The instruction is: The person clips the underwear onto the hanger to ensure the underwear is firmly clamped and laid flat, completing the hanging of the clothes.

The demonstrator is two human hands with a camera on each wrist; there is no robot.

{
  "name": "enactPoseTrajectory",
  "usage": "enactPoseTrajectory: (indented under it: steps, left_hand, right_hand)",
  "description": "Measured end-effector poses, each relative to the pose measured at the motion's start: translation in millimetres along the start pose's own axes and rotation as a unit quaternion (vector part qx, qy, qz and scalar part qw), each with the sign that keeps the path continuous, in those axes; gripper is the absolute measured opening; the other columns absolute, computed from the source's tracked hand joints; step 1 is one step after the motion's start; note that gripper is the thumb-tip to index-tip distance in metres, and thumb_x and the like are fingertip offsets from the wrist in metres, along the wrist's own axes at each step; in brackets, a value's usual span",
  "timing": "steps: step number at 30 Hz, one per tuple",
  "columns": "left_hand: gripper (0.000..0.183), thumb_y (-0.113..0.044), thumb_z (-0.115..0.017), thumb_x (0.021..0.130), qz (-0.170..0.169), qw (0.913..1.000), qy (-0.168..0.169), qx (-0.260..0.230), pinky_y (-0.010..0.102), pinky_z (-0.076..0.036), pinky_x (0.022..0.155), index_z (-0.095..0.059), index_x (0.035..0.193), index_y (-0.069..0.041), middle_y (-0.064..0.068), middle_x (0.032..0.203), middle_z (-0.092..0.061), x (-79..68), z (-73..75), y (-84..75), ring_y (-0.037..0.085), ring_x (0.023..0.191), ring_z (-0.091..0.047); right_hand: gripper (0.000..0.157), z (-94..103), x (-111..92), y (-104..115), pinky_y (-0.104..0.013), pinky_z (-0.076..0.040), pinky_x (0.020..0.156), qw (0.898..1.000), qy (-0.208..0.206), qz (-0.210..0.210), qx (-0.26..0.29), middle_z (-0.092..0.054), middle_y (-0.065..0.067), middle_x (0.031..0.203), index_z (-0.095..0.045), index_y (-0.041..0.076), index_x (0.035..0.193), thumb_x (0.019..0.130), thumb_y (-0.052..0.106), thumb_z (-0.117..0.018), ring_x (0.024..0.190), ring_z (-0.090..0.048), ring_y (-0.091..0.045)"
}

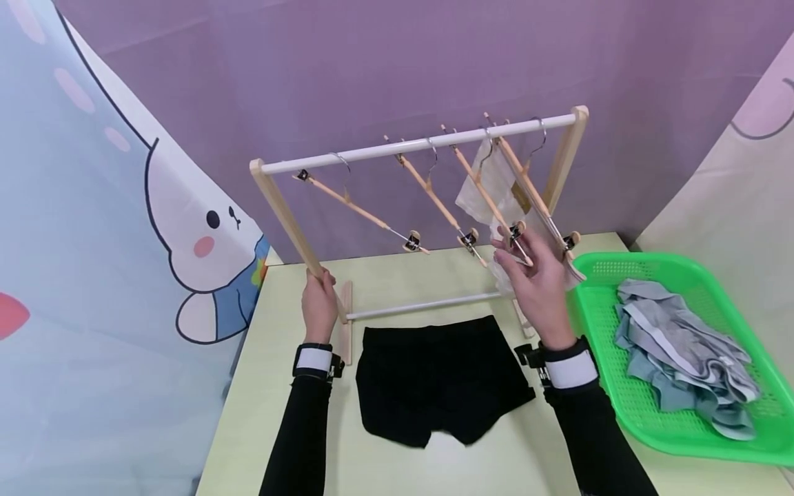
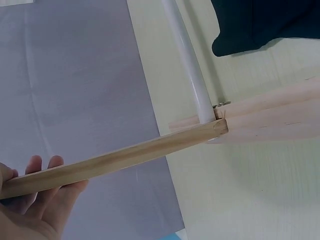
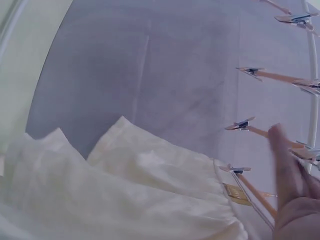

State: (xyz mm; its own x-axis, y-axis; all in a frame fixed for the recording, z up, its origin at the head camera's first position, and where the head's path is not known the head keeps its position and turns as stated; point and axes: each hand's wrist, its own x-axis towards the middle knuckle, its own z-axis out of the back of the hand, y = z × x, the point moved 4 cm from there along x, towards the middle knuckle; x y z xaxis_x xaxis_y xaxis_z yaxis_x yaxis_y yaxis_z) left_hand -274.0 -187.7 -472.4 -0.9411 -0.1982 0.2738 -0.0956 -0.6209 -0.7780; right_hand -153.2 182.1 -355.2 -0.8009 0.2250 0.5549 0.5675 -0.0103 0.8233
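Observation:
My left hand grips the wooden side post of a small garment rack, its fingers wrapped around the wood. My right hand is up at the clip end of a bare clip hanger, thumb and fingers extended beside it; whether they touch is unclear. Just right of that hanger, another hanger carries a white garment with a gold-coloured label. Two more bare clip hangers, one at far left and one near the middle, hang from the white rail. Black shorts lie flat before the rack.
At the right, a green plastic basket holds crumpled grey and blue-grey clothes. The rack's lower white bar runs behind the shorts on the pale tabletop. A purple curtain stands behind, and a cartoon-print curtain at the left.

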Motion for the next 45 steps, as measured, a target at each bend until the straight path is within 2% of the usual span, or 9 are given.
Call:
enactPoseTrajectory:
  steps: [4,6,12,21,27,31,35,41,45]
  left_hand:
    - [0.027,-0.028,-0.04,0.108,-0.002,1.0,-0.001,0.002,0.045,-0.053,0.064,-0.052,0.115,-0.005,0.015,0.099,-0.068,0.5,-0.4,0.2,0.034,0.083,-0.067]
    - [0.026,-0.027,-0.04,0.108,-0.005,1.0,-0.002,0.002,0.046,-0.054,0.064,-0.052,0.114,-0.005,0.015,0.098,-0.068,0.8,-0.9,0.5,0.034,0.084,-0.067]
    - [0.026,-0.027,-0.04,0.108,-0.007,0.9999,-0.002,0.01,0.046,-0.054,0.065,-0.051,0.115,-0.005,0.015,0.098,-0.068,1.2,-1.0,1.2,0.034,0.084,-0.067]
    - [0.024,-0.025,-0.041,0.108,-0.006,0.9998,-0.001,0.019,0.047,-0.054,0.066,-0.052,0.115,-0.005,0.016,0.099,-0.069,1.9,-1.6,0.0,0.035,0.085,-0.068]
    - [0.024,-0.025,-0.042,0.108,-0.006,0.9999,-0.004,0.01,0.046,-0.054,0.065,-0.052,0.116,-0.004,0.016,0.098,-0.069,1.9,-1.1,0.7,0.034,0.08,-0.067]
    - [0.023,-0.023,-0.043,0.108,-0.003,1.0,-0.005,0.008,0.046,-0.054,0.065,-0.052,0.116,-0.004,0.017,0.098,-0.069,1.6,0.3,0.9,0.034,0.08,-0.067]
    - [0.023,-0.024,-0.043,0.108,-0.001,1.0,-0.007,0.004,0.046,-0.054,0.065,-0.052,0.116,-0.004,0.017,0.098,-0.069,2.2,1.1,0.9,0.034,0.08,-0.066]
    - [0.024,-0.026,-0.042,0.108,-0.002,0.9999,-0.008,0.006,0.046,-0.054,0.065,-0.052,0.115,-0.005,0.016,0.097,-0.069,2.7,-0.2,1.1,0.034,0.081,-0.067]
    - [0.024,-0.026,-0.042,0.108,-0.001,1.0,-0.006,0.007,0.046,-0.054,0.065,-0.052,0.115,-0.006,0.015,0.098,-0.069,1.1,-0.5,2.4,0.034,0.081,-0.067]
  right_hand:
    - [0.032,-0.4,2.8,3.6,-0.026,-0.057,0.081,0.999,-0.024,0.033,-0.027,-0.062,-0.035,0.121,-0.057,-0.018,0.125,0.095,-0.008,-0.058,0.098,-0.073,-0.014]
    - [0.03,-0.1,3.4,4.8,-0.025,-0.057,0.081,0.997,-0.034,0.043,-0.047,-0.062,-0.038,0.117,-0.059,-0.018,0.122,0.095,-0.008,-0.059,0.095,-0.073,-0.013]
    - [0.029,0.5,4.9,9.1,-0.023,-0.056,0.08,0.993,-0.065,0.066,-0.076,-0.066,-0.034,0.112,-0.062,-0.012,0.122,0.093,-0.008,-0.061,0.094,-0.073,-0.011]
    - [0.036,1.9,3.3,18.3,-0.03,-0.057,0.083,0.99,-0.095,0.098,-0.038,-0.065,-0.034,0.114,-0.06,-0.008,0.128,0.092,-0.012,-0.06,0.099,-0.073,-0.02]
    - [0.033,10.8,-11.9,18.7,-0.029,-0.056,0.084,0.99,-0.106,0.09,-0.035,-0.065,-0.034,0.115,-0.062,-0.008,0.126,0.094,-0.011,-0.058,0.1,-0.073,-0.02]
    - [0.033,18.7,-29.3,5.6,-0.027,-0.056,0.082,0.989,-0.111,0.071,-0.061,-0.065,-0.034,0.114,-0.062,-0.009,0.126,0.093,-0.012,-0.058,0.098,-0.073,-0.018]
    - [0.031,25.3,-47.0,-16.8,-0.025,-0.056,0.079,0.989,-0.1,0.042,-0.097,-0.067,-0.033,0.111,-0.062,-0.01,0.124,0.093,-0.011,-0.059,0.095,-0.073,-0.013]
    - [0.03,29.6,-78.0,-51.6,-0.017,-0.054,0.077,0.985,-0.063,0.001,-0.162,-0.07,-0.03,0.104,-0.063,-0.013,0.121,0.091,-0.012,-0.062,0.091,-0.071,0.001]
    - [0.031,25.6,-99.0,-71.7,-0.017,-0.055,0.075,0.984,-0.022,-0.019,-0.173,-0.072,-0.026,0.101,-0.063,-0.012,0.122,0.091,-0.011,-0.062,0.089,-0.071,-0.001]
